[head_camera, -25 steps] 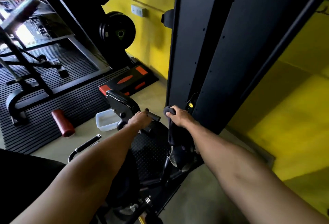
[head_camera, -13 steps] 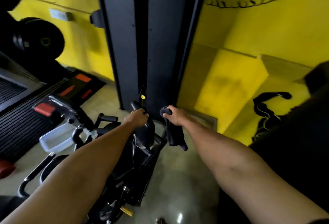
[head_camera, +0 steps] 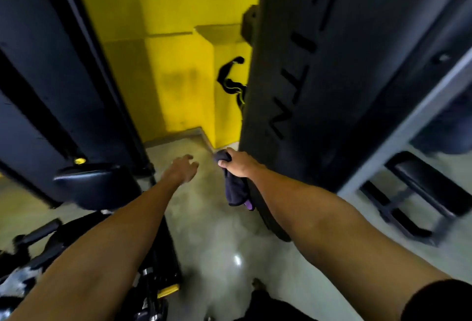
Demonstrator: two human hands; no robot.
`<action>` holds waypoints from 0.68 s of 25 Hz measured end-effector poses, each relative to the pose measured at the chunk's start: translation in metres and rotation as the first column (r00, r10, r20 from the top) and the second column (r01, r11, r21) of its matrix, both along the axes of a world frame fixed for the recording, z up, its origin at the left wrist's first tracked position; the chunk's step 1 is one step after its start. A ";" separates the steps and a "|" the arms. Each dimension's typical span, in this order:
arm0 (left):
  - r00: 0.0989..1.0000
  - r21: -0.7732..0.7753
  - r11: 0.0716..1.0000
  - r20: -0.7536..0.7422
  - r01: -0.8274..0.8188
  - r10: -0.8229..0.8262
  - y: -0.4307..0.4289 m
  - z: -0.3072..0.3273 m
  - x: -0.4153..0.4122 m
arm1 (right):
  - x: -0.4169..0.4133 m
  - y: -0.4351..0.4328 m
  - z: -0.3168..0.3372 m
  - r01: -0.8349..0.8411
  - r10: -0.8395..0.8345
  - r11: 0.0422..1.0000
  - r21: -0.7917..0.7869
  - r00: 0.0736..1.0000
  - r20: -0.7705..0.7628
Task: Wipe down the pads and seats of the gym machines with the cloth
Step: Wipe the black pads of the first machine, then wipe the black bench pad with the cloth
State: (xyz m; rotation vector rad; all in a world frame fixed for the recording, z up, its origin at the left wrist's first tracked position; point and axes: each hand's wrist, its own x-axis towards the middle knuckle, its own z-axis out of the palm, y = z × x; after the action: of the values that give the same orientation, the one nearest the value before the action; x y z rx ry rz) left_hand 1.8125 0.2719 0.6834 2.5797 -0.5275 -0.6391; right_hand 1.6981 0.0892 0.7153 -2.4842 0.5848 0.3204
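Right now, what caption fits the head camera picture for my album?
Right hand grips the dark cloth beside a gym machine; left hand hangs open above the floor.

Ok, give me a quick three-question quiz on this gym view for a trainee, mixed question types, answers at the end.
1. True or false: the left hand holds the cloth.
2. The padded black seat lies on which side of the left hand? A: its left. B: its right.
3. Fill in: the cloth hangs from the ___ hand.
Key: 1 false, the left hand holds nothing; 2 A; 3 right hand.
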 end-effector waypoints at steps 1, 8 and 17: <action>1.000 -0.012 1.000 0.016 0.024 -0.023 -0.014 0.004 -0.016 | -0.022 -0.010 -0.002 0.049 -0.049 0.999 0.003 0.999 -0.009; 0.952 -0.033 0.952 0.017 0.305 -0.305 -0.113 0.000 -0.132 | -0.187 -0.069 -0.008 0.331 -0.331 0.943 0.018 0.943 -0.028; 0.889 0.000 0.889 0.014 0.458 -0.458 -0.206 0.011 -0.342 | -0.410 -0.142 -0.017 0.484 -0.485 0.875 -0.034 0.873 -0.056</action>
State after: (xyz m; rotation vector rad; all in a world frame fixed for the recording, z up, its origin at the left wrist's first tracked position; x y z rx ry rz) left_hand 1.4709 0.0656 0.6943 2.4655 -1.1627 -0.7673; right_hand 1.2886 -0.0529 0.6987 -2.2489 1.2107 0.1931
